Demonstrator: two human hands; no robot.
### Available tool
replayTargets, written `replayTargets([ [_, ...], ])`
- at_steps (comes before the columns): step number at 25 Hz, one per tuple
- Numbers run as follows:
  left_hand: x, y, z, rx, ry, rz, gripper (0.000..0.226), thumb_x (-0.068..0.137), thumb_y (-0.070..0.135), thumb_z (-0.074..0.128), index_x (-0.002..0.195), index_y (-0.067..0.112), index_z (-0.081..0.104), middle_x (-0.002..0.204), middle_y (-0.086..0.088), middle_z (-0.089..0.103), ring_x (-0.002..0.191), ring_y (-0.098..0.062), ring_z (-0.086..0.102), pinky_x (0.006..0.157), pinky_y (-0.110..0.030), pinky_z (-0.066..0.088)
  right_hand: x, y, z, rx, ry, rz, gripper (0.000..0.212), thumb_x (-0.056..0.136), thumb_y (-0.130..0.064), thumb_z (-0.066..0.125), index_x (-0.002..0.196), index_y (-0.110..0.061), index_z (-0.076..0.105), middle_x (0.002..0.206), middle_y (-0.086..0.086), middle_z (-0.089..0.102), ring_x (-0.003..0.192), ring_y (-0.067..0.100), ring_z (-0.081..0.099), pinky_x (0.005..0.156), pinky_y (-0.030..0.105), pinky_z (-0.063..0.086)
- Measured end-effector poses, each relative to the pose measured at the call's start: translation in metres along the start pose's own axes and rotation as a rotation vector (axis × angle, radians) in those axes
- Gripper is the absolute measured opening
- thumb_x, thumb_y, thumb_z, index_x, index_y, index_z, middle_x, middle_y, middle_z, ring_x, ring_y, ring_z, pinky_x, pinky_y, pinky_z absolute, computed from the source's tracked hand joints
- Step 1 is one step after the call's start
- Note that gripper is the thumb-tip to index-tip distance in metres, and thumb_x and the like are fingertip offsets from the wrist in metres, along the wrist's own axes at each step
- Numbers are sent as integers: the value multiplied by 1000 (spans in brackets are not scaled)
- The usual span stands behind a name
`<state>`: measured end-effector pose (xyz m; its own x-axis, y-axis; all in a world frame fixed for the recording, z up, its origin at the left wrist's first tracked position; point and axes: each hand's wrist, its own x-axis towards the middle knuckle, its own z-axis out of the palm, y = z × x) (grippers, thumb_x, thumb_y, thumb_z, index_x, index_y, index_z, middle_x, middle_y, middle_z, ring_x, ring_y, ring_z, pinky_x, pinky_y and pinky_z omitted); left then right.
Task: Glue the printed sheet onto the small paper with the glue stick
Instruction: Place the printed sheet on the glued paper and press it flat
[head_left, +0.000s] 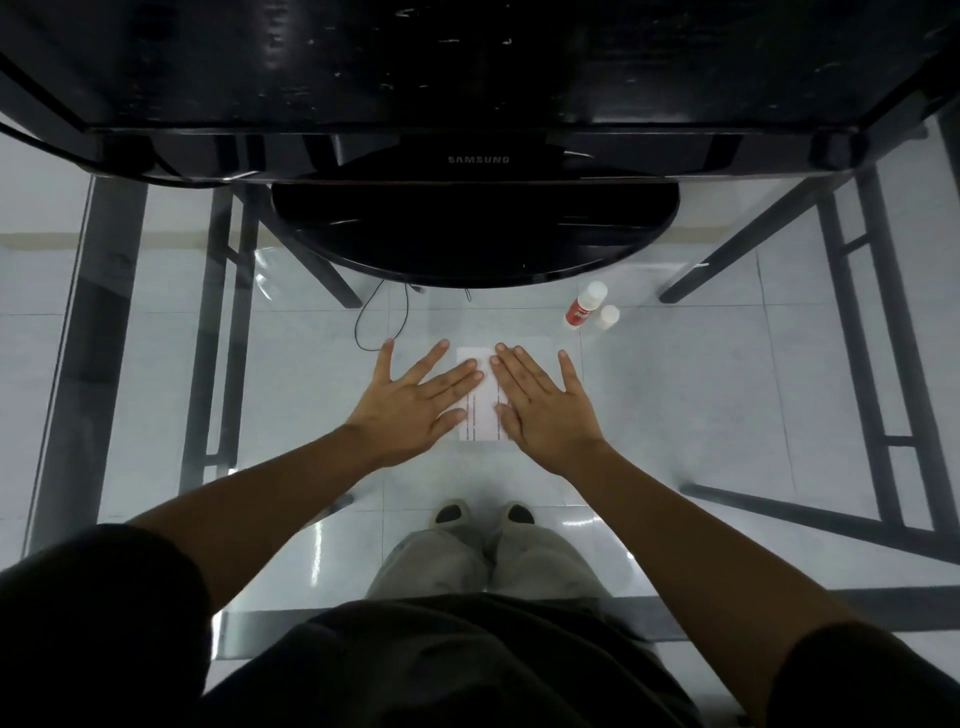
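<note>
So from where I'm watching, both hands are flat on the printed sheet (480, 397), which lies on the glass surface (675, 395) in the near middle. The left hand (415, 397) covers its left edge and the right hand (543, 402) its right edge, fingers spread and palms down. Neither grip is closed on anything; it's just open-handed pressure. My guess is that's to press the sheet down so the glue takes evenly and the corners don't lift. I can't make out the small paper separately, it's probably underneath, hidden by the sheet and hands.

The glue stick (584, 305) lies tilted off to the far right, well apart from the hands, with its cap (608, 317) just beside it. Parked there it's out of the way of the smoothing. Looks to me like the gluing is nearly done, though the stick isn't capped yet.
</note>
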<state>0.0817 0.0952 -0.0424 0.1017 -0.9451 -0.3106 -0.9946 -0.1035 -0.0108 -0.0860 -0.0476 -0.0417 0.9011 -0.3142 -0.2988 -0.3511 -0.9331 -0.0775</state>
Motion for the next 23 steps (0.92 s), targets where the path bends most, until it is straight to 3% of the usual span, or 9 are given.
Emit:
replayTargets([
  [3,-5,-3,-3,9,-28,79,60,85,64,-9,135,37,-27,147,15,-13,133,-14,-30,99,-55,-31,-2,-2,-1,-10,-1,11,58,96,-44,9,146,-18,-2,157,1,2,144,17,-2,110,45,-12],
  [7,-15,-6,0,18,-29,169,61,86,66,-4,136,39,-24,148,15,-7,135,-14,-28,99,-56,-31,-1,-3,-2,12,-17,21,58,96,-45,8,146,-18,-6,157,0,-3,143,16,-7,113,44,-8],
  [11,-34,2,7,49,52,340,59,91,60,18,143,32,22,147,9,30,139,-23,12,101,-68,5,-2,-3,-2,-1,-36,20,59,95,-45,6,145,-18,-9,157,0,-6,143,18,-9,113,44,-7],
  [13,-37,3,6,47,71,337,58,91,60,20,141,32,28,145,9,34,137,-24,18,99,-69,11,-1,-2,-2,-5,-33,19,59,95,-46,7,145,-19,-10,157,0,-7,143,18,-10,113,44,-8],
  [15,-34,4,3,-22,61,277,58,91,60,17,143,33,18,147,11,27,139,-24,11,101,-68,8,0,-1,-3,-13,-46,12,59,95,-47,8,145,-19,-10,157,0,-7,143,18,-10,113,45,-9],
  [18,-16,7,-3,-137,19,47,58,88,61,-2,138,38,-19,154,12,6,138,-14,-20,104,-58,-14,-1,-1,-4,-4,-45,7,59,95,-47,7,145,-20,-10,157,0,-7,143,18,-11,113,45,-9],
  [21,2,5,-10,-125,-16,-86,60,84,62,-11,137,35,-22,153,14,-7,135,-14,-27,104,-61,-14,-1,-1,-4,-1,-60,12,59,95,-47,7,145,-20,-9,157,-1,-7,143,18,-11,113,47,-8],
  [23,1,3,-8,-66,-33,-70,64,83,64,-10,138,32,-22,153,12,-8,136,-16,-26,102,-63,-17,0,-2,-4,15,-59,14,59,95,-47,8,146,-20,-8,157,-1,-7,143,18,-11,113,48,-9],
])
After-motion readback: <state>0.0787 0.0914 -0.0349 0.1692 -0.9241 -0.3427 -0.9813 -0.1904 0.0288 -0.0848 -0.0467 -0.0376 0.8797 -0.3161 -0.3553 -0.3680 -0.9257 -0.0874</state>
